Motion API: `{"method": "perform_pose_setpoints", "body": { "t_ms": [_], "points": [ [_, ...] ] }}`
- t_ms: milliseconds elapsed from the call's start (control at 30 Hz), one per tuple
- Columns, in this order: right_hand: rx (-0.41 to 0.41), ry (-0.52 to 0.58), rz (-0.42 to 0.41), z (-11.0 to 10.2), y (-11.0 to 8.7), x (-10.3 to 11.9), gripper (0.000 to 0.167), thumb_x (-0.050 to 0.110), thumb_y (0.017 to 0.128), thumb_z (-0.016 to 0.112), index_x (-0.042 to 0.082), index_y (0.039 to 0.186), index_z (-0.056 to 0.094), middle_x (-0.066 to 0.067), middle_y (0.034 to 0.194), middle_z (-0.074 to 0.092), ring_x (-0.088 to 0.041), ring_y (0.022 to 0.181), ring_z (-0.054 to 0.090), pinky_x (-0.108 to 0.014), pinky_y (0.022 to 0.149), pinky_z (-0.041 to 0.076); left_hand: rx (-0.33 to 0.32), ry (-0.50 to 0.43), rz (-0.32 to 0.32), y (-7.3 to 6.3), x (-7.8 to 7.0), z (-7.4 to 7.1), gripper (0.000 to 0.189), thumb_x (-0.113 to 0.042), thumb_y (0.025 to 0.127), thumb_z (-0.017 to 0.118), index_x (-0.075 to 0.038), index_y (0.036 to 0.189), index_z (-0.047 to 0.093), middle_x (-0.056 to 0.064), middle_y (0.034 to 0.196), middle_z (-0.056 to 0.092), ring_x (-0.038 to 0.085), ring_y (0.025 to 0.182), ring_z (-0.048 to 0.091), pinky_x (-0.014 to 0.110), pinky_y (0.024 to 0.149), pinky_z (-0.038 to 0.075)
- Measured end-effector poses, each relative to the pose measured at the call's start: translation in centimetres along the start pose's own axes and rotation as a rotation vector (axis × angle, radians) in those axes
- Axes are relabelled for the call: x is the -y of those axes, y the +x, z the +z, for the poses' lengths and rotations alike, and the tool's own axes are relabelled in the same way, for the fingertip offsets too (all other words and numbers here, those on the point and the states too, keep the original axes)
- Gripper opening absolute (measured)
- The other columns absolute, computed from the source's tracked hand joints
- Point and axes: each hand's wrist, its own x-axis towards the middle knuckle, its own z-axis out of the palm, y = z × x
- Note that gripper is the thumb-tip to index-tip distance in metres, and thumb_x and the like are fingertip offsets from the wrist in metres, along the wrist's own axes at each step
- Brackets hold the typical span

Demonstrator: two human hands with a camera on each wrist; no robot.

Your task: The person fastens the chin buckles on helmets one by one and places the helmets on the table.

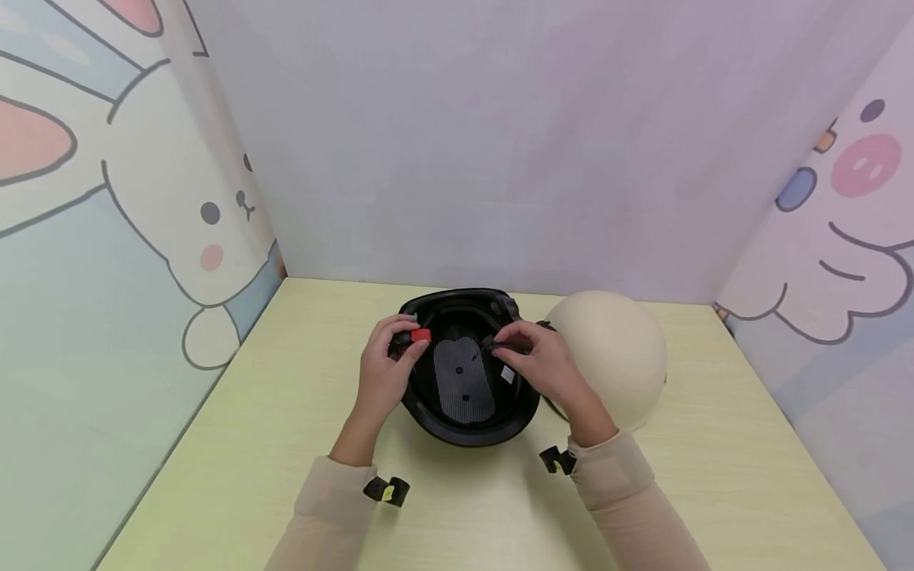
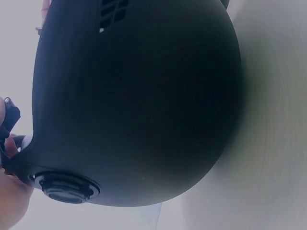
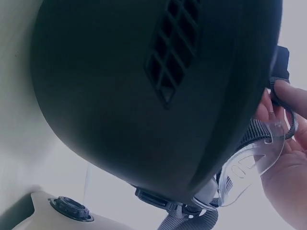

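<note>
A black helmet (image 1: 457,434) lies upside down on the table, its hollow inside facing up. At its left rim my left hand (image 1: 382,369) holds a chin strap buckle with a red piece (image 1: 421,335) between thumb and fingers. Over the right side of the opening, my right hand (image 1: 546,361) pinches the other strap end, a dark buckle part (image 3: 282,62) on a black strap (image 3: 290,120). The two buckle parts are apart. A clear plastic piece (image 3: 242,167) hangs on the strap below the right fingers. Only the helmet's outer shell (image 2: 139,105) fills most of the left wrist view.
A cream helmet (image 1: 610,357) sits dome up on the pale yellow table (image 1: 300,412), close against the black helmet's right side. Grey cloth (image 1: 485,143) hangs behind the table, and panels with cartoon animals (image 1: 164,198) stand at both sides.
</note>
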Motion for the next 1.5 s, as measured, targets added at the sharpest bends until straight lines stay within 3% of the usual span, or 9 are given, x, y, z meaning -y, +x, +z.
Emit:
{"method": "perform_pose_setpoints", "body": {
  "t_ms": [100,167,333,400,533,667,867,1233,1500],
  "points": [
    [-0.013,0.032,0.01,0.2,0.0,0.1,0.014,0.007,0.082,0.079,0.009,0.092,0.069,0.0,0.091,0.069,-0.015,0.082,0.066,-0.03,0.068,0.051,0.006,0.007,0.002,0.0,0.0,0.1,0.028,-0.015,0.089,0.073,-0.004,0.113,0.064,0.01,0.124,0.06,0.021,0.114,0.055,0.03,0.089,0.047],
    [-0.017,0.065,0.025,0.3,0.0,0.3,0.014,0.009,0.082,0.079,0.008,0.092,0.069,-0.001,0.091,0.068,-0.016,0.082,0.066,-0.028,0.067,0.051,0.015,0.01,-0.025,-0.1,-1.1,0.1,0.029,-0.013,0.089,0.073,-0.003,0.114,0.064,0.013,0.122,0.061,0.024,0.108,0.057,0.033,0.086,0.048],
    [-0.016,0.154,0.039,0.5,0.0,0.4,0.014,0.007,0.083,0.079,0.004,0.092,0.069,-0.006,0.093,0.067,-0.018,0.081,0.065,-0.026,0.067,0.05,0.025,0.035,-0.053,-0.1,-1.1,0.2,0.03,-0.015,0.089,0.072,-0.002,0.115,0.064,0.014,0.12,0.06,0.026,0.099,0.057,0.041,0.08,0.048],
    [-0.015,0.17,0.03,0.6,0.0,0.3,0.013,0.007,0.083,0.078,0.004,0.092,0.069,-0.006,0.093,0.067,-0.018,0.081,0.064,-0.026,0.067,0.05,0.031,0.051,-0.038,0.0,0.0,0.3,0.031,-0.019,0.089,0.073,-0.005,0.116,0.065,0.012,0.12,0.061,0.024,0.097,0.057,0.04,0.079,0.049],
    [-0.001,0.175,0.043,0.5,-0.1,0.2,0.014,0.01,0.083,0.079,0.007,0.094,0.07,-0.003,0.095,0.067,-0.017,0.081,0.064,-0.028,0.068,0.051,0.054,0.063,-0.03,0.0,-0.2,0.2,0.032,-0.021,0.089,0.073,-0.005,0.116,0.064,0.013,0.123,0.059,0.025,0.101,0.058,0.043,0.081,0.05],
    [0.016,0.165,0.065,0.5,-0.1,0.2,0.024,0.012,0.084,0.078,0.008,0.107,0.071,-0.003,0.099,0.066,-0.018,0.087,0.065,-0.03,0.071,0.052,0.061,0.06,-0.038,-0.1,-0.2,0.2,0.032,-0.021,0.089,0.073,-0.005,0.115,0.063,0.013,0.124,0.059,0.026,0.104,0.057,0.045,0.084,0.049],
    [0.034,0.116,0.022,0.7,0.0,-0.1,0.034,0.012,0.09,0.072,0.004,0.124,0.068,-0.006,0.106,0.061,-0.019,0.094,0.063,-0.03,0.078,0.051,0.062,0.069,-0.054,-0.1,-0.1,0.3,0.03,-0.022,0.091,0.071,-0.006,0.116,0.063,0.011,0.119,0.061,0.025,0.099,0.057,0.043,0.081,0.048],
    [0.069,0.128,-0.019,0.8,-0.1,-0.4,0.035,0.007,0.094,0.066,0.004,0.129,0.063,-0.007,0.107,0.056,-0.018,0.089,0.058,-0.028,0.071,0.048,0.049,0.084,-0.053,-0.1,-0.2,0.3,0.031,-0.022,0.091,0.071,-0.005,0.116,0.063,0.011,0.118,0.061,0.025,0.1,0.057,0.042,0.082,0.048],
    [0.06,0.142,-0.016,0.9,0.0,-0.2,0.03,0.009,0.093,0.068,0.007,0.122,0.066,-0.007,0.111,0.056,-0.02,0.095,0.059,-0.029,0.074,0.049,0.055,0.108,-0.06,0.1,-0.5,0.2,0.035,-0.021,0.091,0.07,-0.005,0.121,0.064,0.011,0.104,0.062,0.019,0.071,0.05,0.028,0.06,0.041]
  ]
}}
